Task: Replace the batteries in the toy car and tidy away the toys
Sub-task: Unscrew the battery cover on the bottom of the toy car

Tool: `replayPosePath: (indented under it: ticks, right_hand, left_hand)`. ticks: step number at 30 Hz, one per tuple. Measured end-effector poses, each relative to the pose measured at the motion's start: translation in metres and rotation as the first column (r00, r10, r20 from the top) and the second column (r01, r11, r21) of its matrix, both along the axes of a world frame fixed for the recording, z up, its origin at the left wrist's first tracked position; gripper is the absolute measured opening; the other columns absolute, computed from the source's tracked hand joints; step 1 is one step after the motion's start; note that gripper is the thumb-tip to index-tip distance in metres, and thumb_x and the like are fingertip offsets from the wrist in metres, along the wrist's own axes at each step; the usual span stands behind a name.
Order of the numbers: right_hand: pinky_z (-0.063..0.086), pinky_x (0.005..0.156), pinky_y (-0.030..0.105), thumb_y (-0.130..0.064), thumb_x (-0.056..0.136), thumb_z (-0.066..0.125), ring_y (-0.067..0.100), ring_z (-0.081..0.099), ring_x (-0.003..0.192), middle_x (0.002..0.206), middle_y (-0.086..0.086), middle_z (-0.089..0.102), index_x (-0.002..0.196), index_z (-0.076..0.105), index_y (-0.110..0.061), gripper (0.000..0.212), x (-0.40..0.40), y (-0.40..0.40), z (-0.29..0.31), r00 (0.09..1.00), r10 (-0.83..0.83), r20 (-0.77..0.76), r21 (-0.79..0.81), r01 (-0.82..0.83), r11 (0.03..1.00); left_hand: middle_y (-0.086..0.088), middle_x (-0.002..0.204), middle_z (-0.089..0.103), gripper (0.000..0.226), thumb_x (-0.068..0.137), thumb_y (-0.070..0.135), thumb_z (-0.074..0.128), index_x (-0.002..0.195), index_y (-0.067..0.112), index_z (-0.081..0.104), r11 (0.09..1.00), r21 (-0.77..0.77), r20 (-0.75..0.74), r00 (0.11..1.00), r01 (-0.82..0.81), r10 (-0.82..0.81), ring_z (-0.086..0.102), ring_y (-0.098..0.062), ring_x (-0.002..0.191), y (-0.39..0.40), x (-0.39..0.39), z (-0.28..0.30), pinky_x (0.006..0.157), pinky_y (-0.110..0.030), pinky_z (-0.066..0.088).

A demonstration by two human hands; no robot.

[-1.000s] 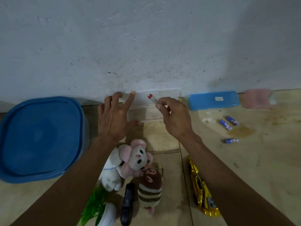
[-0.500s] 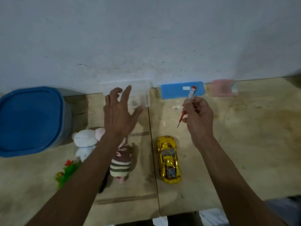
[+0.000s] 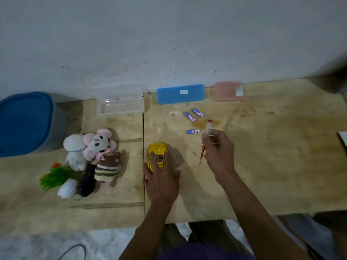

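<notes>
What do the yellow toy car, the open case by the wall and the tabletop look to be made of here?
Yellow toy car: glossy, mirror-like shine, so metal or chromed plastic; cannot tell which. Open case: clear hard plastic, since the table shows through its walls and raised lid. Tabletop: bare plywood-like boards, matt and stained, with a seam between panels.
</notes>
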State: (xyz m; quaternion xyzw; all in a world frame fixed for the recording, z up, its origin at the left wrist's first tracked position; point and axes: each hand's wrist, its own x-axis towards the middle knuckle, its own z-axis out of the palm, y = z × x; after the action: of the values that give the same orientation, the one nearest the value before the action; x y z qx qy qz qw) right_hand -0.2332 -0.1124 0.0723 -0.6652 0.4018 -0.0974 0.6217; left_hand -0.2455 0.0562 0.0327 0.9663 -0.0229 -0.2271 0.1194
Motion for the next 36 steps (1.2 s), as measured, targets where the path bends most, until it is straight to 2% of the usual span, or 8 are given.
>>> replayPosePath:
  ticks: [7, 12, 17, 19, 22, 25, 29, 36]
  right_hand:
    - [0.058, 0.074, 0.046, -0.025, 0.094, 0.068, 0.015, 0.056, 0.067, 0.080, -0.004, 0.064, 0.093, 0.065, -0.034, 0.010, -0.017, -0.018, 0.004, 0.999, 0.031, -0.024, -0.025, -0.032, 0.999]
    - [0.057, 0.068, 0.041, -0.024, 0.094, 0.067, 0.013, 0.058, 0.068, 0.079, -0.005, 0.064, 0.093, 0.065, -0.033, 0.010, -0.021, -0.016, 0.023, 0.998, 0.060, 0.003, -0.028, -0.060, 0.998]
    - [0.055, 0.059, 0.031, -0.024, 0.095, 0.067, 0.012, 0.060, 0.069, 0.080, -0.004, 0.067, 0.100, 0.067, -0.026, 0.005, -0.015, -0.002, 0.058, 0.995, 0.074, 0.066, -0.024, -0.072, 0.997]
    - [0.057, 0.065, 0.036, -0.023, 0.095, 0.067, 0.006, 0.062, 0.068, 0.076, -0.011, 0.069, 0.099, 0.067, -0.026, 0.005, -0.012, 0.008, 0.075, 0.990, 0.085, 0.110, -0.045, -0.081, 0.996]
    - [0.060, 0.073, 0.041, -0.026, 0.096, 0.067, 0.005, 0.066, 0.074, 0.086, -0.009, 0.072, 0.101, 0.067, -0.030, 0.006, -0.008, 0.027, 0.104, 0.978, 0.116, 0.171, -0.078, -0.104, 0.992]
    - [0.060, 0.078, 0.047, -0.031, 0.096, 0.066, 0.019, 0.069, 0.088, 0.095, -0.006, 0.073, 0.099, 0.064, -0.039, 0.009, -0.007, 0.048, 0.133, 0.956, 0.183, 0.229, -0.150, -0.151, 0.977]
    - [0.061, 0.079, 0.045, -0.031, 0.095, 0.066, 0.015, 0.068, 0.085, 0.094, -0.007, 0.072, 0.100, 0.064, -0.037, 0.008, -0.010, 0.075, 0.163, 0.932, 0.226, 0.284, -0.196, -0.175, 0.965]
    - [0.061, 0.079, 0.046, -0.029, 0.095, 0.066, 0.015, 0.067, 0.085, 0.093, -0.006, 0.071, 0.103, 0.065, -0.031, 0.008, -0.024, 0.114, 0.184, 0.923, 0.265, 0.278, -0.255, -0.195, 0.947]
  left_hand:
    - [0.000, 0.163, -0.004, 0.072, 0.096, 0.018, 0.055, 0.152, 0.052, 0.024, 1.000, 0.006, 0.054, 0.999, -0.005, 0.005, 0.028, -0.045, 0.138, 0.002, 0.003, -0.001, 0.095, -0.064, 0.047]
    - [-0.003, 0.160, 0.013, 0.046, 0.089, 0.028, 0.062, 0.133, 0.042, 0.060, 0.933, -0.360, 0.163, 0.985, 0.000, 0.063, 0.033, -0.039, 0.143, 0.011, 0.002, 0.019, 0.110, -0.056, 0.040]
    - [-0.007, 0.153, 0.022, 0.036, 0.088, 0.022, 0.076, 0.123, 0.028, 0.070, 0.751, -0.656, 0.101, 0.977, -0.077, 0.189, 0.015, 0.036, 0.124, 0.017, 0.003, 0.073, 0.094, 0.004, 0.031]
    - [0.004, 0.149, 0.023, 0.053, 0.074, 0.035, 0.089, 0.122, 0.038, 0.066, 0.694, -0.710, 0.056, 0.974, -0.115, 0.219, 0.023, 0.026, 0.126, 0.024, 0.004, 0.091, 0.096, 0.000, 0.032]
    - [0.007, 0.143, 0.031, 0.066, 0.065, 0.031, 0.093, 0.123, 0.045, 0.064, 0.516, -0.824, -0.109, 0.959, -0.235, 0.263, 0.048, -0.015, 0.126, 0.037, 0.009, 0.119, 0.095, -0.034, 0.057]
    - [0.004, 0.139, 0.046, 0.067, 0.069, 0.021, 0.080, 0.127, 0.049, 0.063, 0.344, -0.900, -0.162, 0.938, -0.268, 0.307, 0.056, -0.021, 0.120, 0.054, 0.012, 0.135, 0.088, -0.046, 0.061]
    - [0.006, 0.142, 0.056, 0.070, 0.087, -0.007, 0.063, 0.137, 0.042, 0.059, 0.129, -0.943, -0.259, 0.920, -0.307, 0.294, 0.065, -0.004, 0.109, 0.076, 0.011, 0.154, 0.081, -0.029, 0.060]
    - [-0.008, 0.130, 0.065, 0.055, 0.092, -0.006, 0.050, 0.124, 0.035, 0.066, 0.069, -0.910, -0.383, 0.894, -0.408, 0.232, 0.067, -0.025, 0.107, 0.107, 0.004, 0.159, 0.070, -0.027, 0.059]
